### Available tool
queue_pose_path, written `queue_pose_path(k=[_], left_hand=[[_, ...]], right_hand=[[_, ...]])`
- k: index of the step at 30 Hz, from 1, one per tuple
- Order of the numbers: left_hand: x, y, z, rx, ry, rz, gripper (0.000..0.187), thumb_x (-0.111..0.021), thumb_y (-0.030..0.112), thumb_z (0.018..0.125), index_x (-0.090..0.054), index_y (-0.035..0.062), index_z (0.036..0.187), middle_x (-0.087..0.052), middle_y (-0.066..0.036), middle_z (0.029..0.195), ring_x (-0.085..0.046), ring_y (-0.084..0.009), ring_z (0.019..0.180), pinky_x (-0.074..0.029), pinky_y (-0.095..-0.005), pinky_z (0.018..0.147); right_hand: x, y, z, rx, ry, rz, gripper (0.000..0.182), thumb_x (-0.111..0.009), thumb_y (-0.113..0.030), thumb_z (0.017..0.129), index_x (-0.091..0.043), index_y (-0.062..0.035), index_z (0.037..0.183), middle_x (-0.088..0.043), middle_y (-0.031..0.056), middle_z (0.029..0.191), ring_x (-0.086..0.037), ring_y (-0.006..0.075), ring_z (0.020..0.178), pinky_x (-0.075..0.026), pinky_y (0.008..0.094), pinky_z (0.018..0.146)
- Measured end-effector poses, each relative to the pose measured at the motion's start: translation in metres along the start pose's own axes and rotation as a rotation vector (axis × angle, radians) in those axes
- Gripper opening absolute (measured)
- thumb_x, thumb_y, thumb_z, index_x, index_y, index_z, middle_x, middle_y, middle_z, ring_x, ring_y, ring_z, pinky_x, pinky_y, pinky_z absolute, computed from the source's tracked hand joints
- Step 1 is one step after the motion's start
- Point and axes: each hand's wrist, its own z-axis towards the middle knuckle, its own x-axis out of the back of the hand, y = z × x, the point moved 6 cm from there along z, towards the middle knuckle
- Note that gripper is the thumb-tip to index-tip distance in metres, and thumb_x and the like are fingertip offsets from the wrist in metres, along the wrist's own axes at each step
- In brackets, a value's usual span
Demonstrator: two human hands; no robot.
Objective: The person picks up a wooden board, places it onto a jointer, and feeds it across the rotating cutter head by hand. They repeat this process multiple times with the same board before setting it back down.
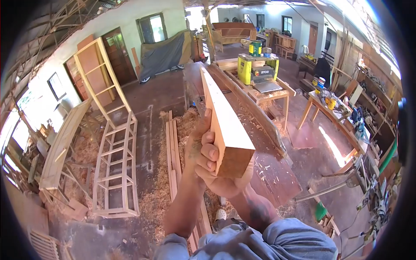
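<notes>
A long, squared wooden beam (229, 125) points away from me, raised near eye level with its cut end facing me. My right hand (225, 184) cups this near end from underneath, and curled fingers show along the beam's left face. Just ahead, my left hand (200, 130) is closed against the left side of the same beam; part of its grip is hidden behind the wood. The top face is brightly lit and looks smooth. Below the beam's far part lies a reddish-brown work surface (277, 182) scattered with shavings.
A green planer (260, 69) stands ahead to the right on a wooden stand. Long wood strips (172, 151) lie left among shavings (151, 182). A ladder-like wooden frame (117, 169) stands farther left, near a long bench (63, 151). Tools crowd a right-hand table (333, 112).
</notes>
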Motion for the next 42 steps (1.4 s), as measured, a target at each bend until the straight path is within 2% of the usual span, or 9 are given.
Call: queue_pose_path(k=[5, 7, 12, 16, 18, 21, 26, 35, 42], left_hand=[[-0.023, -0.026, -0.041, 0.023, -0.092, -0.223, 0.036, -0.050, 0.035, 0.101, -0.064, 0.0027, 0.100, -0.065, -0.002, 0.066, -0.062, -0.0122, 0.050, -0.051, -0.0238, 0.041], [-0.020, -0.038, -0.055, -0.013, 0.030, -0.227, 0.037, -0.049, 0.035, 0.102, -0.064, 0.0016, 0.099, -0.067, -0.004, 0.066, -0.062, -0.0126, 0.050, -0.051, -0.0244, 0.041], [-0.007, -0.052, -0.057, -0.326, -0.256, 0.221, 0.054, -0.052, 0.019, 0.098, -0.035, 0.0006, 0.146, -0.039, -0.024, 0.147, -0.053, -0.0306, 0.126, -0.047, -0.0346, 0.106], [-0.040, -0.079, -0.049, -0.604, -0.580, 0.691, 0.062, -0.058, 0.022, 0.096, -0.030, 0.0019, 0.148, -0.035, -0.026, 0.148, -0.041, -0.0346, 0.135, -0.048, -0.0380, 0.106], [-0.038, -0.091, -0.027, -0.278, -0.204, 0.372, 0.077, -0.058, 0.040, 0.095, -0.021, -0.0002, 0.150, -0.041, -0.027, 0.140, -0.050, -0.0347, 0.125, -0.054, -0.0395, 0.098], [-0.071, -0.112, -0.006, -0.108, -0.064, 0.049, 0.060, -0.054, 0.043, 0.096, -0.044, -0.0015, 0.135, -0.056, -0.026, 0.122, -0.067, -0.0312, 0.097, -0.062, -0.0391, 0.080], [-0.060, -0.159, 0.024, 0.097, -0.337, -0.333, 0.061, -0.050, 0.035, 0.097, -0.033, -0.0006, 0.144, -0.038, -0.030, 0.142, -0.056, -0.0381, 0.119, -0.057, -0.0427, 0.096], [-0.077, -0.225, 0.057, -0.456, -0.324, 0.091, 0.063, -0.054, 0.038, 0.097, -0.036, 0.0018, 0.144, -0.033, -0.030, 0.147, -0.046, -0.0407, 0.130, -0.049, -0.0431, 0.104], [-0.078, -0.236, 0.068, -0.741, -0.411, 0.416, 0.063, -0.055, 0.040, 0.096, -0.037, 0.0018, 0.144, -0.033, -0.030, 0.147, -0.043, -0.0410, 0.133, -0.047, -0.0432, 0.106]], right_hand=[[-0.041, 0.027, -0.028, -0.064, 0.064, 0.005, 0.032, -0.046, -0.040, 0.101, -0.053, -0.0325, 0.131, -0.060, 0.0003, 0.126, -0.061, 0.0250, 0.107, -0.049, 0.0404, 0.084], [-0.051, 0.030, -0.042, 0.035, 0.341, -0.007, 0.054, -0.038, -0.042, 0.102, -0.050, 0.0047, 0.126, -0.064, 0.0164, 0.098, -0.059, 0.0235, 0.084, -0.044, 0.0304, 0.067], [-0.084, 0.013, -0.060, 0.062, 0.422, -0.060, 0.052, -0.037, -0.048, 0.102, -0.051, -0.0042, 0.127, -0.065, 0.0153, 0.099, -0.060, 0.0212, 0.076, -0.041, 0.0290, 0.059], [-0.096, -0.023, -0.075, 0.036, 0.356, -0.115, 0.041, -0.043, -0.044, 0.102, -0.050, -0.0155, 0.130, -0.065, 0.0086, 0.101, -0.063, 0.0206, 0.079, -0.042, 0.0294, 0.054], [-0.104, -0.046, -0.082, -0.019, 0.325, -0.160, 0.037, -0.047, -0.042, 0.101, -0.050, -0.0189, 0.130, -0.065, 0.0055, 0.102, -0.065, 0.0191, 0.082, -0.044, 0.0301, 0.054], [-0.113, -0.078, -0.093, -0.087, 0.687, -0.336, 0.031, -0.061, -0.028, 0.095, -0.053, -0.0180, 0.123, -0.065, -0.0024, 0.098, -0.068, 0.0122, 0.083, -0.056, 0.0318, 0.060], [-0.123, -0.127, -0.109, -0.222, 0.672, -0.413, 0.030, -0.062, -0.032, 0.094, -0.059, -0.0088, 0.113, -0.066, -0.0030, 0.088, -0.066, 0.0096, 0.069, -0.048, 0.0244, 0.047], [-0.147, -0.188, -0.127, -0.252, 0.615, -0.474, 0.039, -0.059, -0.044, 0.095, -0.053, -0.0085, 0.110, -0.064, 0.0004, 0.081, -0.060, 0.0088, 0.052, -0.036, 0.0202, 0.036], [-0.136, -0.210, -0.133, -0.177, 0.625, -0.465, 0.048, -0.056, -0.045, 0.097, -0.049, -0.0063, 0.123, -0.066, 0.0043, 0.089, -0.067, 0.0143, 0.062, -0.053, 0.0265, 0.048]])
